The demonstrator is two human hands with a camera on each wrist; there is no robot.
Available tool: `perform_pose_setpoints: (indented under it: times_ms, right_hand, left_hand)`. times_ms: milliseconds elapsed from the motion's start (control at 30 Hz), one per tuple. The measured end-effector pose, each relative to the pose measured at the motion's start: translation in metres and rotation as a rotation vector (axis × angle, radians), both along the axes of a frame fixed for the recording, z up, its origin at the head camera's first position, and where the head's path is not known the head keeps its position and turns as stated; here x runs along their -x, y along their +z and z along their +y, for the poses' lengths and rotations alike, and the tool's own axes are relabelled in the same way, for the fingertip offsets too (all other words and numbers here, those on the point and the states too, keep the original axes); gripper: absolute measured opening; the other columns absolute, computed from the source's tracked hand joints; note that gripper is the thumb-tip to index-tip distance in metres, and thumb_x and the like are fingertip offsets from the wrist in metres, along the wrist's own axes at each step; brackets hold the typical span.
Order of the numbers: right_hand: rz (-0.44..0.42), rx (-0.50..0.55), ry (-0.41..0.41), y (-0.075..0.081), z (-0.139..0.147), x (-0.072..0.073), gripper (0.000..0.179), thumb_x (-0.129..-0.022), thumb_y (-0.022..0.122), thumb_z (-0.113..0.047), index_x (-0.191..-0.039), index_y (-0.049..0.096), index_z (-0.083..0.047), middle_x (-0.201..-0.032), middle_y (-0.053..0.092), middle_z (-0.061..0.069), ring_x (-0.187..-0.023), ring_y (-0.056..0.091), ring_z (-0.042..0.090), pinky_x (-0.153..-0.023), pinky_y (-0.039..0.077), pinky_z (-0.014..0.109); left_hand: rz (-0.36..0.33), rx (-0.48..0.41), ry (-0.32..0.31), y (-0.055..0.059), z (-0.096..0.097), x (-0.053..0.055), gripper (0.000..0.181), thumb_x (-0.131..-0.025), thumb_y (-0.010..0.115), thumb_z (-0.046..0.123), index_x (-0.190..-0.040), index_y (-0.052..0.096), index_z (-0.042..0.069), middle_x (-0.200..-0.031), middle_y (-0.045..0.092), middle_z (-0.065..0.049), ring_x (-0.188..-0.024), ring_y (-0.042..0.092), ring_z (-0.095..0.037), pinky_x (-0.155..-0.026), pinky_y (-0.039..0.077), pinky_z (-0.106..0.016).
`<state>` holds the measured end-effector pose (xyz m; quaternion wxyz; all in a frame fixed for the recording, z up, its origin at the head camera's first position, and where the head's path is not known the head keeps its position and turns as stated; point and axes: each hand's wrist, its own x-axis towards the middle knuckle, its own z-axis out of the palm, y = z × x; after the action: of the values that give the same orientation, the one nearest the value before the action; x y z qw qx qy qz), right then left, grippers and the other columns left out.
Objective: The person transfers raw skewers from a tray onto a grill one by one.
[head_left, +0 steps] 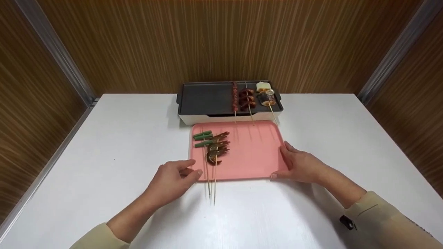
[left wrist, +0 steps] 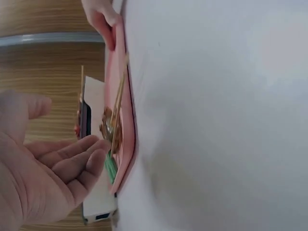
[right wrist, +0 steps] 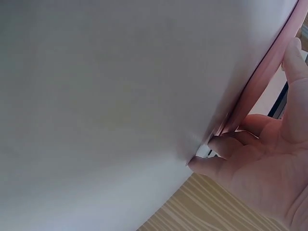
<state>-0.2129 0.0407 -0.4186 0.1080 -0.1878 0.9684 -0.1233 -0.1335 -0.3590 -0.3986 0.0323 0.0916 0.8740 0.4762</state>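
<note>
A pink tray [head_left: 251, 152] lies on the white table. Its left part carries a skewer of green vegetable pieces [head_left: 203, 137] and a skewer of shrimp [head_left: 217, 152], sticks reaching past the front rim. My right hand [head_left: 304, 167] grips the tray's front right corner, thumb on the front rim and fingers along the right side; the right wrist view shows the fingertips low at the edge. At the front left corner my left hand [head_left: 174, 178] hovers beside the sticks with thumb and forefinger apart. In the left wrist view the left hand [left wrist: 53, 168] has relaxed fingers and holds nothing.
Behind the tray stands a grill [head_left: 207, 98] with a dark plate and white base. On its right half lie a thin red skewer [head_left: 235, 97], a glazed brown skewer [head_left: 247, 98] and a skewer with browned and white pieces [head_left: 266, 97]. Wood-grain panels [head_left: 173, 45] enclose the table.
</note>
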Motion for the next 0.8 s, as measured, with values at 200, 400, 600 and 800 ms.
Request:
perform_pose_setpoints:
  times_ms: [200,400,600,800]
  right_hand:
    - [-0.014,-0.008,-0.012,0.002,-0.001,0.000,0.123,-0.086,0.071,-0.077,-0.163,0.028,0.009,-0.167,0.023,0.036,-0.141,0.044,0.059,-0.112,0.042,0.066]
    - [-0.016,0.005,-0.005,0.002,-0.002,0.002,0.120,-0.087,0.074,-0.073,-0.162,0.029,0.009,-0.165,0.024,0.038,-0.141,0.043,0.058,-0.112,0.042,0.066]
    - [-0.033,0.011,-0.016,0.000,0.000,0.003,0.122,-0.086,0.073,-0.075,-0.163,0.027,0.008,-0.166,0.022,0.038,-0.143,0.042,0.058,-0.113,0.042,0.067]
    - [-0.041,0.004,-0.016,0.001,-0.001,0.003,0.122,-0.086,0.072,-0.075,-0.163,0.027,0.007,-0.166,0.023,0.037,-0.143,0.041,0.058,-0.113,0.041,0.067]
  left_hand:
    - [-0.363,-0.262,0.044,-0.004,0.007,-0.002,0.040,-0.103,0.068,0.023,-0.127,0.070,-0.009,-0.107,0.078,-0.015,-0.091,0.077,-0.025,-0.075,0.064,-0.036]
    - [-0.563,-0.352,0.095,-0.012,0.011,0.001,0.033,-0.104,0.066,0.019,-0.125,0.070,-0.006,-0.101,0.078,-0.014,-0.082,0.077,-0.018,-0.067,0.060,-0.029]
    - [-0.663,-0.458,0.114,-0.015,0.015,0.004,0.033,-0.106,0.064,0.019,-0.130,0.064,-0.004,-0.105,0.077,-0.017,-0.087,0.078,-0.021,-0.071,0.062,-0.029]
    - [-0.698,-0.562,0.116,-0.019,0.015,0.007,0.033,-0.106,0.063,0.016,-0.133,0.060,-0.003,-0.103,0.078,-0.017,-0.086,0.079,-0.022,-0.068,0.061,-0.027]
